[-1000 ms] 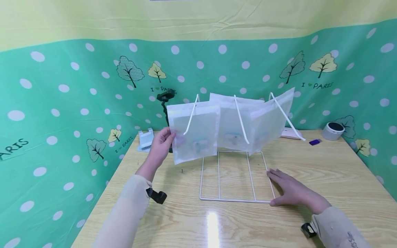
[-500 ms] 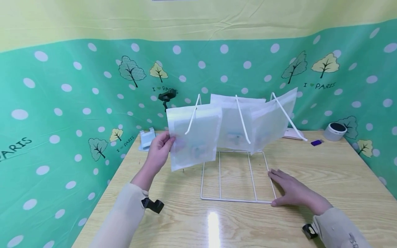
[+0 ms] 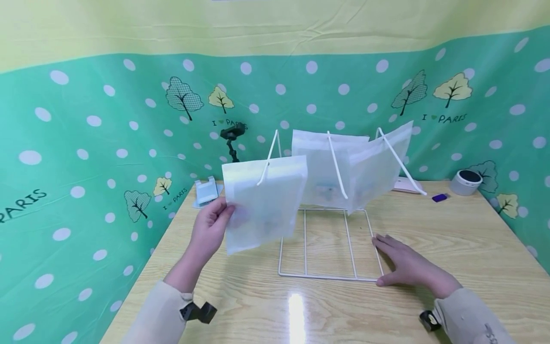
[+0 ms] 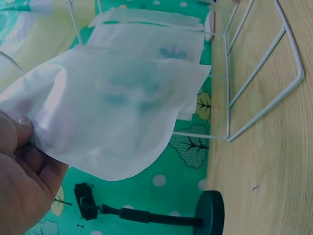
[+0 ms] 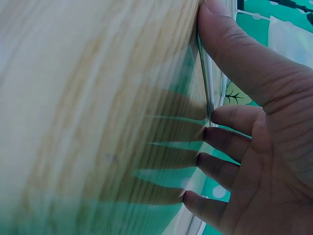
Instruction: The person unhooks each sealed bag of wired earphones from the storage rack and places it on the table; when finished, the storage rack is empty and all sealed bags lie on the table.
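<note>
At my 12 o'clock I see a cloth backdrop, pale yellow above and green below, with white dots, drawn trees and "PARIS" lettering; it runs round to my 10 and 2. At 11, on the wood-grain table, sits a light-blue stand, with a black jointed stand near it. At 1 I make out a partly hidden pale pink object, then a small purple item, and towards 2 a white cylinder with a dark top.
</note>
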Tool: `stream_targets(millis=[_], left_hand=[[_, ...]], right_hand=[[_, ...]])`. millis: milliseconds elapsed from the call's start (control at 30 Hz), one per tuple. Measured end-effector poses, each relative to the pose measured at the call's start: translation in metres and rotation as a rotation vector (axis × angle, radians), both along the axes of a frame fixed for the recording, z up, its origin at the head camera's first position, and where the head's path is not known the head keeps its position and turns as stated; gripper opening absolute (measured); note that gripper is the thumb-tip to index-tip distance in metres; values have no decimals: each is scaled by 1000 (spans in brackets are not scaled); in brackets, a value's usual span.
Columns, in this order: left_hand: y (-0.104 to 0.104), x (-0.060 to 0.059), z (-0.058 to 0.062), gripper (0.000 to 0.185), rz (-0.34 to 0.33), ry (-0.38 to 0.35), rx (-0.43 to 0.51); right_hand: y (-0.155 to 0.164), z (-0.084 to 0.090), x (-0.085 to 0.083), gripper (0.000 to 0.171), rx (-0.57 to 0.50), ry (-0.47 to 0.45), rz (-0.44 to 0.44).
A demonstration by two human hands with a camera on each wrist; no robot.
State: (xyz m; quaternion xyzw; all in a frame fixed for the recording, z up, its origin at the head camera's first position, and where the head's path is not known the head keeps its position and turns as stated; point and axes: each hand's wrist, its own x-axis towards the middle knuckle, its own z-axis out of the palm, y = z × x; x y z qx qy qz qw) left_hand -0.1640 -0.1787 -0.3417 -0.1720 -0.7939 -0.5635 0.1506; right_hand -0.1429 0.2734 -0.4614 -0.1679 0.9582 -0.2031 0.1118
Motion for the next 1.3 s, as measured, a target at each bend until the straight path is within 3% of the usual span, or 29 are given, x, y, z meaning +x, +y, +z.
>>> stream_targets(millis=[400, 700, 867, 1100, 1167, 1300], left_hand=[[-7, 42, 9, 17, 18, 59, -14], [-16, 65, 20, 23, 4, 186, -14], [-27, 69, 28, 29, 18, 219, 130], [-53, 63, 40, 23, 94, 140, 428], [-61, 60, 42, 20, 141, 125, 469], [-75, 53, 37, 17, 250, 68, 459]], right_hand=[[1, -3, 0, 112, -8, -5, 6], [1, 0, 1, 112, -11, -6, 4], [0, 1, 1, 112, -10, -14, 2], [0, 1, 2, 111, -25, -14, 11], [0, 0, 2, 111, -25, -13, 13], [1, 0, 1, 111, -21, 2, 16]])
